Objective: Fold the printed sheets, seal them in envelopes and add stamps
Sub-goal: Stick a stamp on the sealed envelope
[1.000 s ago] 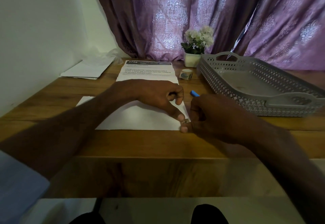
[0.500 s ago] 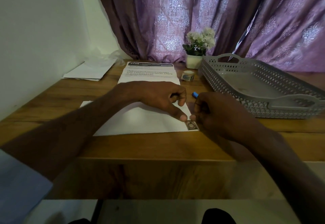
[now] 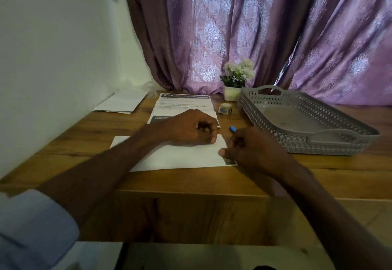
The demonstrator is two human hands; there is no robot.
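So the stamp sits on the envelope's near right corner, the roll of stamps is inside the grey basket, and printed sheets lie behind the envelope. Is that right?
Not quite. The head view shows the roll of stamps standing on the table, left of the grey basket, not inside it. The rest holds: the stamp sits on the envelope's near right corner, and printed sheets lie behind the envelope.

Right hand (image 3: 252, 149) hides stamp (image 3: 230, 161) partly; printed sheet (image 3: 184, 105) text illegible.
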